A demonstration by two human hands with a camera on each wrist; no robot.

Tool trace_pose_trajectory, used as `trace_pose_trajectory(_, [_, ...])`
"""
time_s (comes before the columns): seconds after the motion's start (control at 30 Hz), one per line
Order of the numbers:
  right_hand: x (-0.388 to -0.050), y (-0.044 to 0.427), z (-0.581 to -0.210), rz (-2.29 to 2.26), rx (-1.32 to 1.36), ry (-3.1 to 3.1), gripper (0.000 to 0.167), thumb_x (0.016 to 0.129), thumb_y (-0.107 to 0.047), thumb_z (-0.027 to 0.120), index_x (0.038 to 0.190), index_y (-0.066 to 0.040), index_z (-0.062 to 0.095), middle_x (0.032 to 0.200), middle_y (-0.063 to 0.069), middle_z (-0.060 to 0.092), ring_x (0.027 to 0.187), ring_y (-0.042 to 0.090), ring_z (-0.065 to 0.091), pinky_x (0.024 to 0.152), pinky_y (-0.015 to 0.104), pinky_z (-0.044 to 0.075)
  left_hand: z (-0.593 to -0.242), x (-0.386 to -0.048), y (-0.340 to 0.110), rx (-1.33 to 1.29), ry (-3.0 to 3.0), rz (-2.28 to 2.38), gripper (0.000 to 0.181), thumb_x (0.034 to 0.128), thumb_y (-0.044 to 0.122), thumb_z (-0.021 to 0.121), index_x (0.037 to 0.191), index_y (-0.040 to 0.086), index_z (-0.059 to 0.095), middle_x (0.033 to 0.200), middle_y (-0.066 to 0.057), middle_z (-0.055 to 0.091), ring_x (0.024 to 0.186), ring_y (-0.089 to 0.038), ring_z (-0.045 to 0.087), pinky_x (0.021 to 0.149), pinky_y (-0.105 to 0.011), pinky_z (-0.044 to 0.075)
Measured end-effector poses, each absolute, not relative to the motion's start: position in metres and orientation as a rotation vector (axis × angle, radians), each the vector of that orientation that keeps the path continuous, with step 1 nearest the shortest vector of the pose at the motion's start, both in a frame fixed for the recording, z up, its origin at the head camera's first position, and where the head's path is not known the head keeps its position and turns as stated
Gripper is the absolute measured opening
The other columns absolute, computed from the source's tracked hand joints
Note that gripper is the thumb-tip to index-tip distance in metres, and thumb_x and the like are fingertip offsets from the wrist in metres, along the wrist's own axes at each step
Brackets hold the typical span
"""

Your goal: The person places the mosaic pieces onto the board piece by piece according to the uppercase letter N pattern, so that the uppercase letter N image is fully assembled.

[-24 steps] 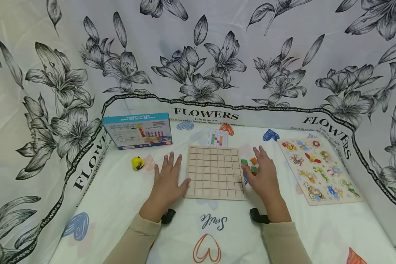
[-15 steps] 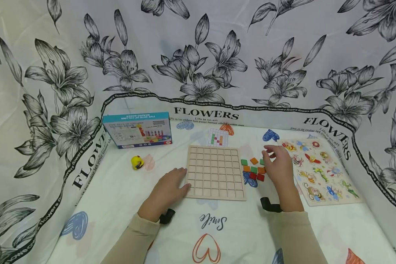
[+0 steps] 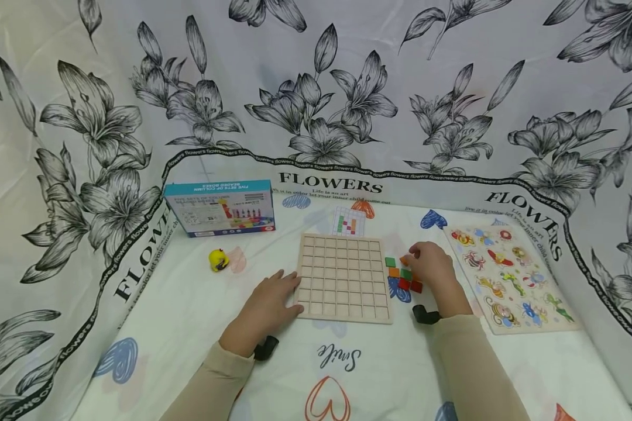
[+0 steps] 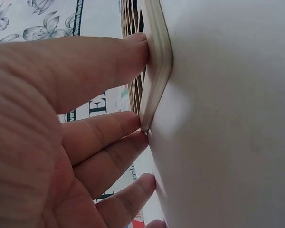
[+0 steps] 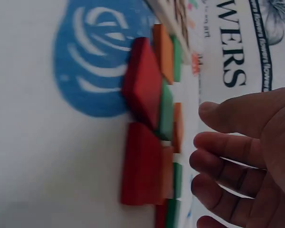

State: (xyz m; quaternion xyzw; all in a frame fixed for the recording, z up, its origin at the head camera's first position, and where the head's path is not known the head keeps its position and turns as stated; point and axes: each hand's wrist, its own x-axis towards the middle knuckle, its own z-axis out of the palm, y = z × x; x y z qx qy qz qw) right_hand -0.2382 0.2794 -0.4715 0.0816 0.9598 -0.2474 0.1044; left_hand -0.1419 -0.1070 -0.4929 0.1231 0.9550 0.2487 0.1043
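A square wooden board (image 3: 342, 278) with a grid of shallow compartments lies flat in the middle of the table. My left hand (image 3: 265, 304) rests at its left side; in the left wrist view the thumb (image 4: 128, 57) touches the board's rim. Right of the board is a loose cluster of small tiles, including a green tile (image 3: 390, 262), an orange tile (image 3: 394, 272) and a red tile (image 5: 142, 83). Over the cluster's far right side hovers my right hand (image 3: 433, 266), its fingers loosely bent. The right wrist view shows nothing between thumb and fingers, which are apart from the tiles.
Behind the board lies a grid card (image 3: 349, 221) with coloured squares. A printed cardboard box (image 3: 221, 210) stands at the back left, with a small yellow toy (image 3: 218, 260) before it. An insect picture board (image 3: 511, 280) lies at the right. A flower-printed cloth (image 3: 321, 105) hangs behind.
My right hand moved right off the tiles, uncovering them, then came back left and lower over their far right side. The left hand's fingers drew down from pointing forward to beside the board's edge.
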Motion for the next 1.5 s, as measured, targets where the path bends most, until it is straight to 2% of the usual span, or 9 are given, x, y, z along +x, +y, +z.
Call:
trace_pose_trajectory(0.17, [-0.239,0.276,-0.483,-0.695,0.246,2.837,0.044,0.105,-0.029,0.072,0.138,0.000,0.069,0.128,0.022,0.069,0.113,0.038,0.059,0.107,0.060,0.048,-0.490,-0.140,-0.106,0.379,2.829,0.741,0.069,0.0962,0.030,0.085,0.157,0.010,0.060,0.167,-0.008,0.054,0.163,-0.040,0.037,0.131,-0.065,0.030])
trace_pose_trajectory(0.47, [-0.239,0.271,-0.482,-0.801,0.263,2.820,0.032,0.105,-0.019,0.072,0.131,-0.002,0.064,0.123,0.022,0.066,0.109,0.036,0.060,0.096,0.048,0.059,-0.492,-0.140,-0.105,0.435,2.840,0.759,0.064,0.0954,0.026,0.086,0.154,0.010,0.064,0.169,-0.008,0.052,0.162,-0.043,0.038,0.130,-0.068,0.030])
trace_pose_trajectory(0.57, [-0.238,0.263,-0.481,-0.898,0.244,2.861,0.024,0.107,-0.015,0.068,0.129,-0.005,0.064,0.123,0.020,0.066,0.110,0.035,0.060,0.099,0.049,0.061,-0.492,-0.139,-0.105,0.458,2.836,0.750,0.059,0.0960,0.024,0.085,0.151,0.011,0.067,0.167,-0.006,0.053,0.161,-0.044,0.038,0.130,-0.070,0.029])
trace_pose_trajectory(0.77, [-0.236,0.225,-0.476,-1.036,-0.068,2.950,0.018,0.110,-0.011,0.062,0.127,-0.007,0.069,0.124,0.016,0.073,0.113,0.035,0.065,0.102,0.055,0.059,-0.492,-0.139,-0.104,0.471,2.849,0.733,0.054,0.0963,0.023,0.085,0.147,0.011,0.070,0.164,-0.005,0.057,0.160,-0.044,0.040,0.129,-0.071,0.029])
trace_pose_trajectory(0.93, [-0.236,0.195,-0.476,-1.000,-0.310,2.866,0.015,0.110,-0.008,0.062,0.120,-0.009,0.073,0.120,0.012,0.076,0.111,0.032,0.068,0.101,0.053,0.058,-0.492,-0.137,-0.104,0.462,2.843,0.750,0.054,0.0966,0.024,0.084,0.147,0.012,0.070,0.165,-0.005,0.056,0.161,-0.043,0.039,0.130,-0.070,0.029])
trace_pose_trajectory(1.27, [-0.241,0.181,-0.486,-0.945,-0.274,2.791,0.010,0.109,-0.010,0.065,0.112,-0.012,0.074,0.113,0.008,0.073,0.104,0.028,0.062,0.099,0.047,0.056,-0.492,-0.136,-0.102,0.478,2.848,0.758,0.054,0.0969,0.025,0.084,0.148,0.012,0.070,0.165,-0.005,0.056,0.161,-0.044,0.039,0.129,-0.071,0.029])
trace_pose_trajectory(1.5, [-0.239,0.180,-0.490,-0.928,-0.289,2.771,0.011,0.109,-0.013,0.067,0.115,-0.012,0.076,0.112,0.007,0.072,0.102,0.027,0.061,0.097,0.045,0.057,-0.491,-0.136,-0.104,0.468,2.850,0.746,0.054,0.0974,0.025,0.084,0.148,0.012,0.069,0.165,-0.004,0.056,0.161,-0.043,0.039,0.130,-0.070,0.029])
